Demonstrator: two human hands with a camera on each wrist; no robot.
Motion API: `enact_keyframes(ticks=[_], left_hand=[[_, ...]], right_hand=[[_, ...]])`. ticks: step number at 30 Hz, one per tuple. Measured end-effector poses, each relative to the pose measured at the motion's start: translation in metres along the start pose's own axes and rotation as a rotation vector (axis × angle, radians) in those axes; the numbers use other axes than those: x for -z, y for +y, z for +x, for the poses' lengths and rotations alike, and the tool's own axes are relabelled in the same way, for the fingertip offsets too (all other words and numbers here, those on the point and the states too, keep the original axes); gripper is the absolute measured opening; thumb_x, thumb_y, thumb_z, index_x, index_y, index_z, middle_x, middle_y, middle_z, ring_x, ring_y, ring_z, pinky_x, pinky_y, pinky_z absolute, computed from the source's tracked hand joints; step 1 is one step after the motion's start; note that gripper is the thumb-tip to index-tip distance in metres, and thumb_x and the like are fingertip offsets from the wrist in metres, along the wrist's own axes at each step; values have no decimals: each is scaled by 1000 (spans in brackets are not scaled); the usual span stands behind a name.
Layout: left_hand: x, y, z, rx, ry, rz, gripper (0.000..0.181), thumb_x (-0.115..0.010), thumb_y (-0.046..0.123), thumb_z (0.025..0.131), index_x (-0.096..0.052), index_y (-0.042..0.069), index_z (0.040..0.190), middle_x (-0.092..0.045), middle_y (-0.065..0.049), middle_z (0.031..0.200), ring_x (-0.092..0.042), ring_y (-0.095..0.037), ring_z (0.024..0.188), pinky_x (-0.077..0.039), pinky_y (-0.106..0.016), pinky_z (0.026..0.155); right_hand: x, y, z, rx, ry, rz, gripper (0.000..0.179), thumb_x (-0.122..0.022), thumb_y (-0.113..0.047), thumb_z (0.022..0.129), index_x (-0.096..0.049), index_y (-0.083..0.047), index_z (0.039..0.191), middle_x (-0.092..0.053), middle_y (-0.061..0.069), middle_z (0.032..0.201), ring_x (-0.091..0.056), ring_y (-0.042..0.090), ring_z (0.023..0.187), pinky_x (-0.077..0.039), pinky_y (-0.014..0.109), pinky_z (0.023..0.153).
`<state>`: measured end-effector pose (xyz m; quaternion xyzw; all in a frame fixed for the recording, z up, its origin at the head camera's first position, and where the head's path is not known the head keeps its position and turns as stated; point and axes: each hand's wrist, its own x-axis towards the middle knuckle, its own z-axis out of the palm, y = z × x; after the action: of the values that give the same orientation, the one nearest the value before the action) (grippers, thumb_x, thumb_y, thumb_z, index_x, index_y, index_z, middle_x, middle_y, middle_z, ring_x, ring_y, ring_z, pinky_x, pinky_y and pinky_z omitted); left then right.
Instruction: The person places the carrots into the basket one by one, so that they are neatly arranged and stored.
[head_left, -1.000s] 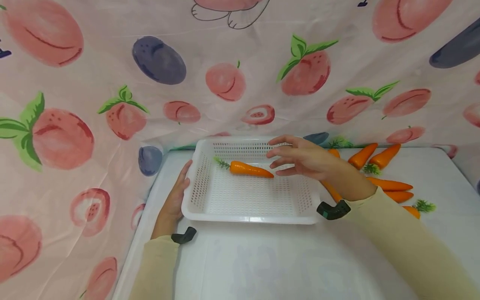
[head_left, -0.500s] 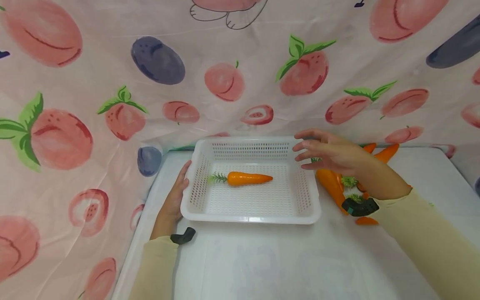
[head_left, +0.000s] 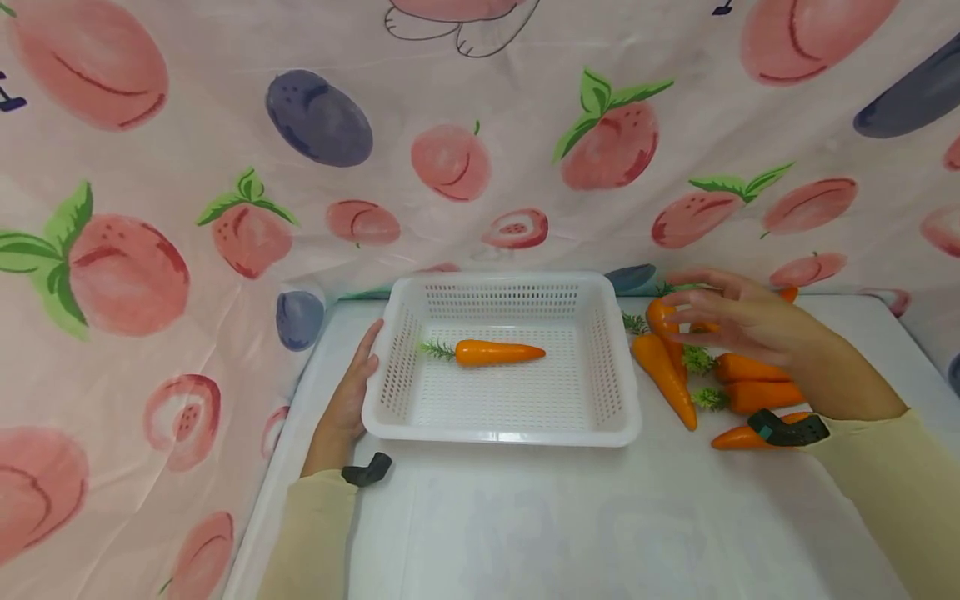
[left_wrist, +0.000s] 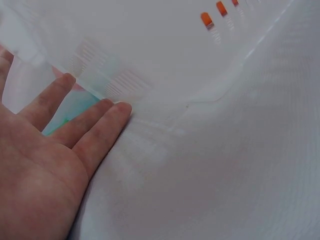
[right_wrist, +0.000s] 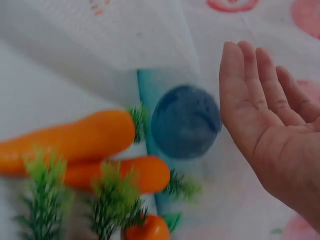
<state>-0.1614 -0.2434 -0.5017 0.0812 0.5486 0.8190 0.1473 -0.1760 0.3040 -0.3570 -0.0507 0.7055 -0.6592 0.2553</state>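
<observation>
**Inside a white, perforated, rectangular plastic basket [head_left: 498,437], one smooth orange carrot with a feathery green top [head_left: 498,353] lay on its side**

The basket stood on a white-covered table [head_left: 495,525]. Within it, the carrot's leafy end faced the person's left hand [head_left: 351,392] and its tip the opposite wall. That hand rested against the outside of the basket's left wall, its visible fingers straight, touching the plastic rather than clasping it. The person's right hand [head_left: 738,321] was released, fingers extended and spread, over a loose group of similar orange carrots with green tops [head_left: 759,397] to the right of the basket. One slanting carrot [head_left: 666,382] in that group lay just beside the basket's right wall, its tip toward the person. Pale yellow sleeves [head_left: 311,533] covered both forearms. Behind the table hung a pale pink cloth printed with peaches and dark blue ovals [head_left: 465,100].
</observation>
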Motion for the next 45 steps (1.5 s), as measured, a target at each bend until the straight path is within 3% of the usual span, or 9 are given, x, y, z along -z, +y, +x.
enact_keyframes(ticks=[5, 14, 21, 27, 32, 35, 39, 42, 45], left_hand=[[1, -1, 2, 11, 4, 16, 66, -53, 40, 104, -21, 41, 161, -26, -2, 168, -50, -18, 135, -51, -30, 101], [1, -2, 2, 11, 18, 39, 66, -53, 41, 103, -22, 43, 161, -27, -2, 168, -49, -19, 135, -51, -31, 100], [2, -1, 1, 13, 25, 42, 63, -50, 38, 104, -22, 43, 161, -25, -3, 169, -49, -19, 135, -52, -31, 100], [1, -1, 1, 15, 32, 42, 62, -49, 38, 104, -23, 43, 160, -25, -2, 169, -48, -19, 137, -51, -31, 101], [0, 0, 1, 13, 23, 46, 63, -49, 38, 104, -21, 43, 161, -23, -3, 169, -46, -19, 136, -51, -31, 101], [0, -1, 1, 16, 24, 43, 63, -50, 38, 104, -22, 43, 160, -24, -3, 169, -47, -19, 136, -51, -32, 101], [1, -1, 1, 21, 22, 40, 63, -50, 38, 104, -22, 43, 160, -25, -3, 169, -47, -19, 137, -50, -31, 102], [1, -1, 1, 23, 24, 30, 64, -51, 38, 104, -22, 43, 160, -26, -2, 168, -49, -18, 136, -51, -31, 101], [1, -1, 2, 22, 24, 15, 66, -53, 40, 103, -22, 44, 160, -27, -3, 167, -51, -18, 133, -52, -32, 99]], right_hand=[[28, 20, -13, 15, 17, -51, 36, -45, -24, 109, -43, -24, 145, -61, -8, 136, -65, 17, 119, -57, 34, 93], [62, 44, -26, 56, 8, -283, 38, -43, -17, 110, -43, -20, 148, -60, -7, 137, -66, 13, 118, -56, 30, 93], [79, 57, -33, 60, -28, -319, 36, -41, -14, 110, -45, -13, 146, -61, -9, 136, -67, 14, 120, -56, 30, 94], [89, 66, -37, 52, 82, -470, 35, -47, -17, 108, -53, -15, 142, -64, -21, 128, -65, 0, 112, -55, 22, 88], [98, 75, -38, -28, 173, -631, 45, -56, -25, 106, -50, -3, 144, -62, -28, 121, -62, -8, 105, -55, 26, 86], [104, 82, -37, -94, 189, -741, 54, -58, -34, 104, -48, -1, 146, -65, -9, 130, -62, 1, 107, -55, 46, 93], [111, 93, -36, -148, 173, -840, 61, -55, -42, 104, -47, 1, 147, -55, 29, 143, -57, 35, 121, -45, 70, 93], [115, 100, -35, -144, 158, -893, 61, -54, -42, 104, -49, 1, 146, -51, 34, 144, -48, 50, 126, -44, 72, 94], [118, 103, -34, -152, 163, -932, 60, -57, -47, 102, -55, -3, 143, -52, 33, 143, -47, 50, 126, -42, 73, 94]])
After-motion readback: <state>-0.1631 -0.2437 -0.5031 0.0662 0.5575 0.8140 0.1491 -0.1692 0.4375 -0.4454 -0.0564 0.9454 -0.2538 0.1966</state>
